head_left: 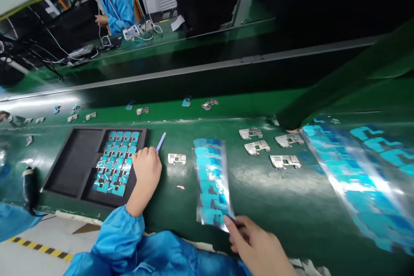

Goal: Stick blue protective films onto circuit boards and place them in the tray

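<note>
My left hand is closed at the right edge of a black tray. A slim lavender plastic stick juts up from its fingers. Rows of circuit boards covered in blue film fill the tray's right compartment. My right hand pinches the lower right corner of a clear sheet of blue adhesive films, which lies in front of me. Between the tray and the sheet sits a single silver circuit board, with a small pinkish strip below it.
Several silver boards lie right of the sheet, near more film sheets. Smaller boards are scattered along a green strip behind. A dark-handled tool is at the left. Across the bench, a person in blue works.
</note>
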### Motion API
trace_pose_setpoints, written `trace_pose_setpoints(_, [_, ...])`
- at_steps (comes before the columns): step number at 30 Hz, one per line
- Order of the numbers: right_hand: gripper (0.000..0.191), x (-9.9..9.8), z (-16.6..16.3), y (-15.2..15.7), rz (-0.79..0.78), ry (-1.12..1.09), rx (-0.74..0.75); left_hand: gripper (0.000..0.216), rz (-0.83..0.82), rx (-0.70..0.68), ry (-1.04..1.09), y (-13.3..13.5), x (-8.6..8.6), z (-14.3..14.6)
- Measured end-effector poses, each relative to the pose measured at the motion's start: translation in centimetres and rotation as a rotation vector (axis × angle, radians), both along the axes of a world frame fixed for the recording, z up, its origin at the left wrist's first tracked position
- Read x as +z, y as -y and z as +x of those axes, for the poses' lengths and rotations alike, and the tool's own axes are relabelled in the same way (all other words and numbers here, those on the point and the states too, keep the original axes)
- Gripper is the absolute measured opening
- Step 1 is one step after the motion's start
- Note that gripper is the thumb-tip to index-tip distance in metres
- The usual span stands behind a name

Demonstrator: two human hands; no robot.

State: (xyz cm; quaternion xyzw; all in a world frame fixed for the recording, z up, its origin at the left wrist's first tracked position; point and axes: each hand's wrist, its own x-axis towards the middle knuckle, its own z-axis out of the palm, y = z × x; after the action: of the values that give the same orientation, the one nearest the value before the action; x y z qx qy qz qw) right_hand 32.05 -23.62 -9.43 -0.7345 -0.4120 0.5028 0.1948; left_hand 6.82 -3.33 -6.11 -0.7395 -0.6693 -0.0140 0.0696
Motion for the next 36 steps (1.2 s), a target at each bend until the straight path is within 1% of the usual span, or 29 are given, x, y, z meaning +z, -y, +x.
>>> trace_pose_setpoints(1, [0.048, 0.5, 0.8, -0.1, 0.044, 0.142, 0.103, 0.019, -0.006, 0.003, -0.009, 0.0, -0.2, 0.1])
trace_pose_setpoints(2, [0.049, 0.9, 1.7, -0.3, 0.111, 0.268, 0.170, 0.019, -0.010, 0.002, -0.010, 0.2, -0.2, 0.2])
trace_pose_setpoints(3, [0.049, 1.3, 2.5, -0.8, 0.202, 0.369, 0.204, 0.018, -0.007, 0.001, 0.001, 0.6, -0.1, 0.4])
trace_pose_setpoints(5, [0.042, 1.5, 3.7, -2.8, 0.453, 0.476, 0.205, 0.018, 0.026, -0.021, 0.091, 1.6, 0.3, 1.2])
trace_pose_setpoints(6, [0.037, 1.4, 4.2, -4.2, 0.593, 0.485, 0.209, 0.020, 0.041, -0.071, 0.183, 2.1, 0.4, 1.9])
trace_pose_setpoints(7, [0.035, 1.1, 4.4, -5.9, 0.707, 0.466, 0.244, 0.022, 0.035, -0.152, 0.304, 2.6, 0.2, 2.8])
trace_pose_setpoints(8, [0.035, 0.6, 4.6, -7.6, 0.786, 0.434, 0.314, 0.026, -0.001, -0.255, 0.447, 3.0, -0.1, 3.7])
trace_pose_setpoints(10, [0.040, -0.6, 4.5, -10.7, 0.857, 0.394, 0.470, 0.039, -0.142, -0.468, 0.735, 3.6, -1.4, 5.6])
trace_pose_setpoints(11, [0.043, -1.2, 4.5, -11.9, 0.877, 0.393, 0.536, 0.047, -0.217, -0.546, 0.837, 3.8, -2.2, 6.3])
trace_pose_setpoints(12, [0.046, -1.7, 4.4, -12.8, 0.902, 0.401, 0.581, 0.053, -0.269, -0.594, 0.890, 3.9, -3.1, 6.8])
trace_pose_setpoints(14, [0.046, -2.5, 4.3, -13.8, 0.966, 0.421, 0.625, 0.057, -0.286, -0.632, 0.873, 4.0, -4.7, 7.3])
trace_pose_setpoints(17, [0.039, -2.8, 4.1, -13.8, 1.062, 0.439, 0.622, 0.048, -0.199, -0.660, 0.747, 3.9, -6.0, 7.0])
trace_pose_setpoints(20, [0.031, -2.6, 3.6, -13.3, 1.173, 0.462, 0.624, 0.022, -0.133, -0.669, 0.746, 3.7, -6.1, 6.6])
trace_pose_setpoints(21, [0.029, -2.5, 3.4, -13.2, 1.214, 0.478, 0.636, 0.017, -0.126, -0.668, 0.756, 3.6, -5.9, 6.6])
trace_pose_setpoints(23, [0.027, -2.2, 3.1, -13.1, 1.283, 0.511, 0.672, 0.015, -0.137, -0.674, 0.765, 3.5, -5.7, 6.6])
trace_pose_setpoints(26, [0.026, -1.4, 3.1, -12.8, 1.382, 0.507, 0.698, 0.019, -0.174, -0.680, 0.732, 3.8, -5.6, 6.9])
trace_pose_setpoints(27, [0.026, -1.1, 3.3, -12.6, 1.416, 0.495, 0.672, 0.024, -0.169, -0.682, 0.712, 3.9, -5.6, 7.0])
trace_pose_setpoints(28, [0.026, -0.9, 3.6, -12.5, 1.450, 0.487, 0.603, 0.033, -0.145, -0.695, 0.686, 4.2, -5.6, 7.0])
trace_pose_setpoints(29, [0.025, -0.7, 3.9, -12.4, 1.466, 0.481, 0.483, 0.045, -0.110, -0.723, 0.653, 4.4, -5.4, 6.9])
trace_pose_setpoints(30, [0.022, -0.5, 4.3, -12.5, 1.439, 0.463, 0.322, 0.058, -0.070, -0.765, 0.612, 4.6, -5.1, 6.6])
trace_pose_setpoints(31, [0.018, -0.5, 4.6, -12.6, 1.373, 0.412, 0.127, 0.066, -0.038, -0.814, 0.569, 4.7, -4.6, 6.3])
trace_pose_setpoints(32, [0.011, -0.4, 4.8, -12.9, 1.271, 0.309, -0.079, 0.066, -0.022, -0.855, 0.530, 4.7, -3.8, 5.7])
trace_pose_setpoints(33, [0.007, -0.4, 4.9, -13.3, 1.144, 0.147, -0.265, 0.059, -0.023, -0.878, 0.500, 4.5, -3.0, 5.0])
trace_pose_setpoints(34, [0.013, -0.4, 4.8, -13.8, 1.001, -0.060, -0.406, 0.048, -0.037, -0.869, 0.477, 4.2, -2.1, 4.0])
trace_pose_setpoints(35, [0.021, -0.4, 4.7, -14.4, 0.861, -0.287, -0.506, 0.040, -0.065, -0.831, 0.451, 3.6, -1.2, 3.0])
trace_pose_setpoints(36, [0.028, -0.3, 4.4, -15.0, 0.741, -0.504, -0.575, 0.037, -0.103, -0.773, 0.417, 2.7, -0.5, 2.0])
